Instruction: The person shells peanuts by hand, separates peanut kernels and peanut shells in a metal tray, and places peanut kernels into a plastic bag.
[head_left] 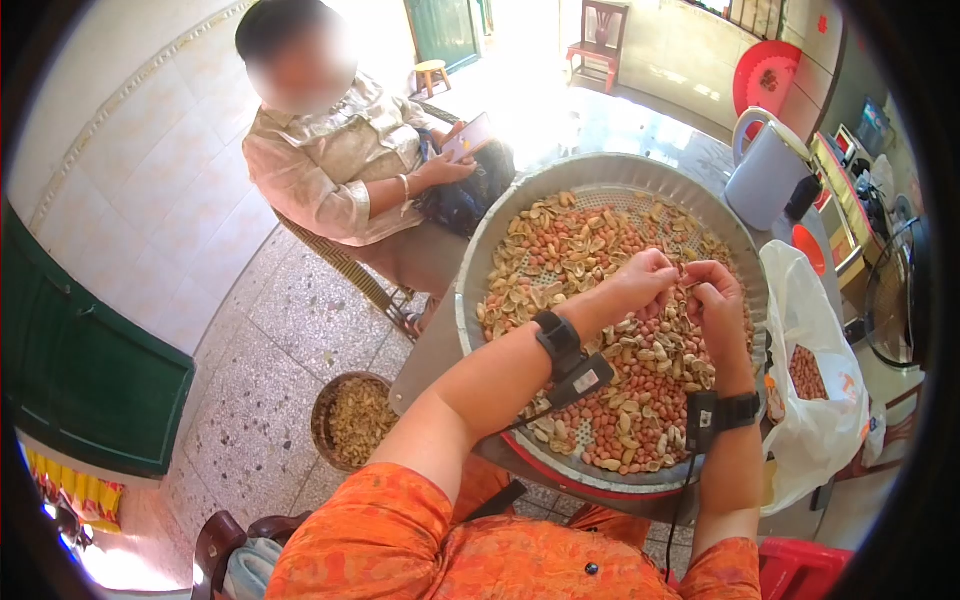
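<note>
A wide round metal tray [470,300] with a perforated bottom holds reddish peanut kernels [640,385], empty shells [520,245] and unshelled peanuts. Over its right half, my left hand [645,283] and my right hand [715,298] meet at the fingertips. Both are closed in a pinch, with a small peanut between them, mostly hidden by the fingers. Each of my wrists wears a black strap with a small box and a cable.
Right of the tray hangs a white plastic bag [815,430] with kernels inside. A grey-blue jug [768,175] stands behind it on the table. On the floor at left sits a bowl of shells [360,420]. Another person [340,170] sits across, holding a phone [468,138].
</note>
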